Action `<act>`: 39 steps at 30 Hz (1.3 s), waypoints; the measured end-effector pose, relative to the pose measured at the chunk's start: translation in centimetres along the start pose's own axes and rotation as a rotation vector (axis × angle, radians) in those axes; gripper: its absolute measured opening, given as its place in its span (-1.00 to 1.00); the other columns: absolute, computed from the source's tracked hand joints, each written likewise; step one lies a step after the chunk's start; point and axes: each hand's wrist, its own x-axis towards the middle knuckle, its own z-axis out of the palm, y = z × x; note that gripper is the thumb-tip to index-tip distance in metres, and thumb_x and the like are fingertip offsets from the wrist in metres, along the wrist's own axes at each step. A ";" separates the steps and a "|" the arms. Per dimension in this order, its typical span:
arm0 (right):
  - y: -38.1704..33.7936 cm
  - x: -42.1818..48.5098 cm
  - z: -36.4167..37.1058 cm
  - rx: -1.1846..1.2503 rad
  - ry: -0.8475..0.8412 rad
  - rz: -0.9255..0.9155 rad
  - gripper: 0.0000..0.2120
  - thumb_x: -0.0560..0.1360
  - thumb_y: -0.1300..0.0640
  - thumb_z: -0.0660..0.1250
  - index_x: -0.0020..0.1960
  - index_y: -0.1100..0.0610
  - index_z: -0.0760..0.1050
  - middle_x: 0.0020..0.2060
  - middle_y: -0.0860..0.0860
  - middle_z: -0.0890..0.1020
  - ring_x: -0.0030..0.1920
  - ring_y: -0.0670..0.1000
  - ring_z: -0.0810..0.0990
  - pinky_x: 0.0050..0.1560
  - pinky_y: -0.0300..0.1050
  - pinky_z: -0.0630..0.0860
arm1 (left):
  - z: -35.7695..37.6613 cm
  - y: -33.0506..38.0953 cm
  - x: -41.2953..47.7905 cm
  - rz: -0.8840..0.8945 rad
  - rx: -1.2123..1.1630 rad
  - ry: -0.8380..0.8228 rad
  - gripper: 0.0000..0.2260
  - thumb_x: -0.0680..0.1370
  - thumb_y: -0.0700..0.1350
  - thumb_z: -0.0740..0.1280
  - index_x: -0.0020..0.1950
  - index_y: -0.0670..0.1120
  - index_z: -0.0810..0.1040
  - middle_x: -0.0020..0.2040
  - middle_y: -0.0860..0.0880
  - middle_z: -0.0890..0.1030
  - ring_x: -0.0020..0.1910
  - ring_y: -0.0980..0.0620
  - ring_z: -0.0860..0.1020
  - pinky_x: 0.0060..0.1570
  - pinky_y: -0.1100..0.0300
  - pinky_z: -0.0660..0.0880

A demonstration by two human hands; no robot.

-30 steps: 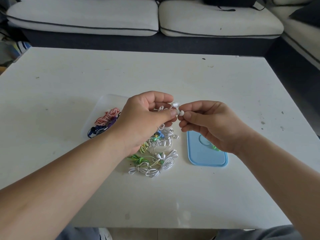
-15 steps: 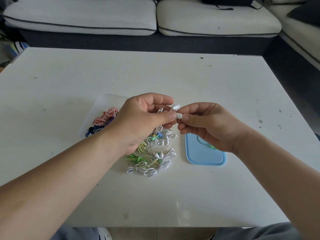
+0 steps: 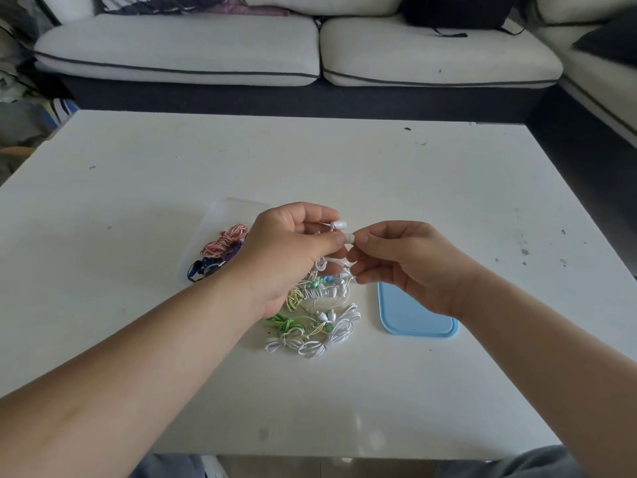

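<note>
Above the white table [image 3: 413,188], both my hands hold a pair of white earphones [image 3: 339,225]. My left hand [image 3: 286,250] grips the cord and one earbud, fingers curled round them. My right hand [image 3: 406,260] pinches the other earbud between thumb and forefinger, right beside my left thumb. Under my hands lies a heap of bundled earphones [image 3: 317,322] in white, green and yellow. A clear plastic box [image 3: 224,215] to the left holds red-and-white and dark blue bundles [image 3: 220,250].
A light blue lid [image 3: 413,319] lies flat on the table just right of the heap, partly under my right wrist. A grey-white sofa [image 3: 179,50] runs along the far side and right of the table. Small dark specks mark the tabletop at right.
My hands have stayed together over the heap; the earbud pinched by my right hand sits a little lower against my left thumb. The camera has tilted up slightly.
</note>
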 end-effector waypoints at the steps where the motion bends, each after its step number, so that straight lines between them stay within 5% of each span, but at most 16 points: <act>1: 0.0 0.0 0.3 -0.046 0.027 0.007 -0.78 0.56 0.26 0.42 0.11 0.40 0.60 -0.13 0.22 0.69 -0.20 0.12 0.66 -0.14 -0.06 0.67 | -0.3 0.0 -0.1 -0.008 0.008 0.011 -0.76 0.51 -0.34 0.50 0.14 -0.13 0.66 -0.07 -0.17 0.70 -0.19 -0.02 0.72 -0.29 0.17 0.62; 9: 0.3 0.5 5.8 -0.423 0.153 -0.048 -0.85 0.56 0.16 0.44 -0.09 0.26 0.67 -0.23 0.16 0.73 -0.30 0.04 0.66 -0.24 -0.06 0.63 | -4.8 0.4 -0.4 0.012 0.240 0.109 -0.77 0.52 -0.30 0.50 0.13 -0.09 0.65 -0.11 -0.15 0.66 -0.26 0.02 0.69 -0.30 0.20 0.62; 12: 0.5 0.9 8.6 -0.410 0.099 -0.068 -0.85 0.57 0.15 0.43 -0.10 0.23 0.66 -0.26 0.12 0.73 -0.33 0.00 0.66 -0.33 -0.12 0.62 | -8.1 0.5 0.6 0.008 0.338 0.230 -0.77 0.51 -0.22 0.52 0.12 -0.01 0.64 0.00 -0.11 0.66 -0.22 0.00 0.68 -0.10 0.05 0.68; 16: 1.2 1.5 10.6 -0.422 0.072 -0.084 -0.87 0.56 0.14 0.43 -0.08 0.20 0.67 -0.24 0.10 0.73 -0.27 0.03 0.70 -0.13 0.06 0.67 | -11.0 0.0 1.8 0.009 0.450 0.301 -0.75 0.53 -0.28 0.40 0.12 0.02 0.57 0.10 -0.02 0.63 -0.03 -0.07 0.62 0.02 0.15 0.56; 20: 1.3 1.8 10.3 -0.471 0.111 -0.087 -0.86 0.56 0.15 0.43 -0.09 0.21 0.67 -0.24 0.09 0.74 -0.29 0.02 0.69 -0.13 0.07 0.68 | -11.5 -1.0 3.2 0.104 0.870 0.216 -0.72 0.52 -0.33 0.26 0.16 -0.07 0.56 0.14 -0.10 0.63 0.14 -0.18 0.58 -0.05 0.16 0.45; 24: 1.0 2.2 9.5 -0.463 0.151 -0.067 -0.87 0.56 0.18 0.42 -0.09 0.23 0.67 -0.22 0.15 0.74 -0.28 0.05 0.68 -0.13 0.06 0.68 | -11.4 -1.7 3.8 0.064 1.115 0.127 -0.43 0.54 -0.32 0.27 0.56 -0.05 0.38 0.47 -0.13 0.47 0.46 -0.13 0.42 0.32 0.16 0.37; 29: 1.2 2.1 7.8 -0.558 0.192 -0.093 -0.95 0.55 0.20 0.42 -0.02 0.09 0.63 -0.23 0.16 0.73 -0.24 0.15 0.70 -0.14 0.11 0.68 | -10.2 -1.3 3.7 0.276 1.215 0.153 -0.64 0.56 -0.25 0.32 0.36 -0.11 0.54 0.34 -0.10 0.53 0.29 -0.13 0.52 0.23 0.09 0.46; 33: 1.5 1.6 6.0 -0.784 0.104 -0.052 -0.90 0.52 0.18 0.36 -0.05 0.05 0.64 -0.28 0.07 0.74 -0.19 0.17 0.73 -0.11 0.12 0.67 | -6.5 -0.5 0.7 0.493 1.208 -0.059 -0.78 0.55 -0.23 0.34 0.13 -0.01 0.65 0.02 0.03 0.61 0.00 -0.05 0.58 -0.05 0.15 0.48; 36: 1.9 0.9 5.2 -0.978 -0.046 0.039 -0.89 0.51 0.15 0.36 -0.16 0.08 0.65 -0.31 0.10 0.72 -0.28 0.13 0.72 -0.19 0.01 0.67 | -4.4 -1.5 -1.2 0.353 1.338 -0.413 -0.73 0.52 -0.28 0.27 -0.23 0.08 0.52 -0.28 0.09 0.51 -0.27 0.07 0.51 -0.30 0.25 0.40; 39: 2.7 0.4 5.0 -1.109 -0.184 0.108 -0.84 0.54 0.12 0.32 -0.16 0.04 0.64 -0.29 0.09 0.73 -0.23 0.17 0.73 -0.21 -0.02 0.67 | -4.8 -3.7 -0.7 0.187 1.474 -0.529 -0.69 0.45 -0.31 0.26 -0.08 0.11 0.58 -0.08 0.11 0.59 -0.16 0.04 0.60 -0.13 0.05 0.61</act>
